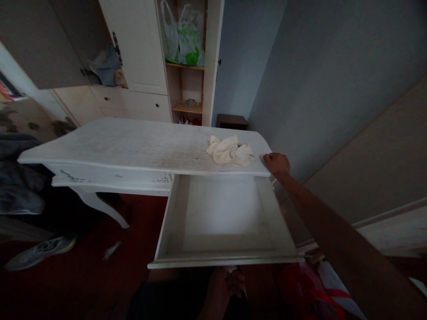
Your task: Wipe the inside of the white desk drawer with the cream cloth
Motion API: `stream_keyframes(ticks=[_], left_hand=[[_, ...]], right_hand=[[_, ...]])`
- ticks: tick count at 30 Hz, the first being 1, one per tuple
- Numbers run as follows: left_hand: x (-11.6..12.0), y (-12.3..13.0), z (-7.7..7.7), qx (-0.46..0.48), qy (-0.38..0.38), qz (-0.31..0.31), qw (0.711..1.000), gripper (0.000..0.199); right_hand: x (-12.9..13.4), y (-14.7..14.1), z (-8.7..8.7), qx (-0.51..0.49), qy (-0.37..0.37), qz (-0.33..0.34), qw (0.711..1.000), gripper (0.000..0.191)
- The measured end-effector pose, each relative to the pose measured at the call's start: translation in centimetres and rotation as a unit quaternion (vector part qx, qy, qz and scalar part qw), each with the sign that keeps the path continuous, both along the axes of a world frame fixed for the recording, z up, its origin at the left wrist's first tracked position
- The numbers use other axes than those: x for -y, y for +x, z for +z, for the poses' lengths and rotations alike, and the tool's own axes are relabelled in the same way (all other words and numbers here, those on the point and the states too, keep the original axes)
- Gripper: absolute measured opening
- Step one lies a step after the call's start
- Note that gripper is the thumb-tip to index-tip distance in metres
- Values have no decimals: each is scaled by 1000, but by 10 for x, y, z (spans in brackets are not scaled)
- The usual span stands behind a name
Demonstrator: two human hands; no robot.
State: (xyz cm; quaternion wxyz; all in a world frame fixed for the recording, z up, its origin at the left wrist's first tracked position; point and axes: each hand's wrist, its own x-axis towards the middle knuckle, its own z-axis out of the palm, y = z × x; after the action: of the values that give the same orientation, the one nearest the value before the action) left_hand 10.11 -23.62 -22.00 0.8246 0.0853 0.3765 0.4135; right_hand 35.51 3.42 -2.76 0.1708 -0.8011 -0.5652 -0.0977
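Observation:
A white desk point(133, 142) with a smudged top stands before me, and its right-hand drawer point(216, 213) is pulled far out, with a bare pale bottom. My right hand point(277, 163) is closed at the desk's right edge, fingers folded against the tabletop. Below the drawer's front board my left hand point(230, 282) is curled at the middle, around a small pale knob that is mostly hidden in the dark. A crumpled cream cloth point(230, 151) lies on the desktop, left of my right hand.
Behind the desk is a white wardrobe point(143, 53) with open doors and a plastic bag point(190, 40) on a shelf. A grey wall point(333, 66) runs along the right. On the floor are a shoe point(42, 253) at left and red bags point(300, 289) at lower right.

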Motion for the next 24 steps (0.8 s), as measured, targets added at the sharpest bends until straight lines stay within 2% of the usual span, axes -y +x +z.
stream_keyframes(ticks=[6, 12, 15, 17, 19, 22, 24], left_hand=[[1, -5, 2, 28, 16, -21, 999, 42], [-4, -9, -3, 25, 41, -32, 998, 55], [-7, -12, -6, 24, 48, -51, 997, 58], [-9, -12, -9, 11, 51, -63, 997, 57], [-10, -13, -13, -7, 58, -71, 996, 55], [-12, -12, -19, -22, 71, -72, 995, 57], [-14, -12, -22, -30, 78, -72, 994, 60]], right_hand=[[0, -2, -1, 2, -12, 11, 1000, 45], [-3, -4, 12, -12, -19, 99, 995, 36], [-16, -15, 26, -40, 24, 104, 993, 46], [-30, -31, 36, -61, 52, 113, 990, 54], [-45, -53, 45, -92, 51, 140, 985, 65], [-62, -89, 57, -133, -45, 211, 967, 100], [-67, -111, 61, -127, -145, 270, 943, 104]])
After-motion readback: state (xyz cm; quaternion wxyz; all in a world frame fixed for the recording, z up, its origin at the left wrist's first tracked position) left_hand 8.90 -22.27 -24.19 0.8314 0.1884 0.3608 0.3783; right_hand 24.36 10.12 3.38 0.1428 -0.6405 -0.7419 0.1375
